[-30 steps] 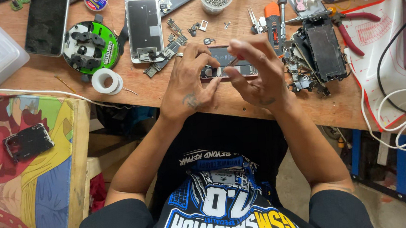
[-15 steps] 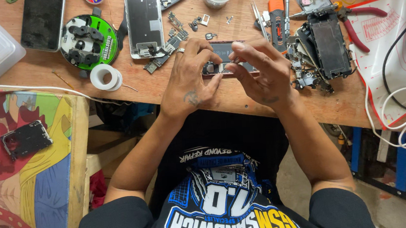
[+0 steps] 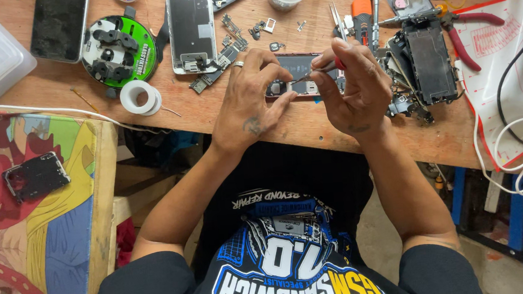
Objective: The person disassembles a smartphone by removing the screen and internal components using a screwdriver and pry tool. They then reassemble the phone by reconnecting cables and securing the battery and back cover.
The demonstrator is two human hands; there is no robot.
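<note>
Your left hand (image 3: 247, 105) pins the opened phone (image 3: 296, 77) on the worktop (image 3: 309, 125) while your right hand (image 3: 355, 82) pinches tweezers (image 3: 314, 72); a slip could scratch its board

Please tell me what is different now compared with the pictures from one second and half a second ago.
Little has changed. The right hand shifted slightly and now shows a thin tool pinched in its fingers, tip pointing at the opened phone. The left hand keeps steadying the phone's left end. The view moved a little. The tape roll, the green round holder and the dismantled phone on the right stayed in place.
</note>
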